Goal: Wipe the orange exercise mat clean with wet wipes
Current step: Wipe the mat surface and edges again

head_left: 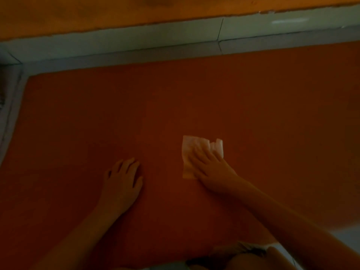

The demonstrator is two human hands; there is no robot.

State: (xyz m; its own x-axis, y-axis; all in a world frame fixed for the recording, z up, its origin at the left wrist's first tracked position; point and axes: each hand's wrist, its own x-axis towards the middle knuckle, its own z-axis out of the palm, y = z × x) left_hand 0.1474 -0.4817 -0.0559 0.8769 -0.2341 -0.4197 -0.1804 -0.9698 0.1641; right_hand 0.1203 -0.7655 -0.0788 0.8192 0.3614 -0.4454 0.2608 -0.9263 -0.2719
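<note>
Head view, dim light: looks down on the orange exercise mat (97, 114), spread flat on the floor and filling most of the frame, its far edge just short of a strip of pale floor tile (136, 53) below the skirting (116, 36) and an orange wall (97, 12). Presses a white wet wipe (189, 145) onto the mat right of centre with the right hand (209, 164), fingers straight and fanned over the sheet, palm down, not curled round it. Rests the left hand (122, 176) on bare mat to the left, well apart from the wipe, released and holding nothing, fingers only lightly bent, seemingly as a prop. Shows the wipe opened out and lying against the surface, its far right corner rumpled, perhaps frayed, though too blurred to be sure. Judged on handling: thin, limp, nearly weightless and damp, so likely to cling to the mat, bunch or roll under a hard push, and tear if dragged by a corner; best driven from the middle under a flat palm, as here, rather than pinched at an edge. Judged likewise for the mat: probably a soft, slightly yielding sheet with a matt, grippy face, light enough to creep or ripple under sideways strokes, hence worth pinning down with the free hand close to the stroke. Cannot tell from the murky frame which stretches are already wet or clean.
</note>
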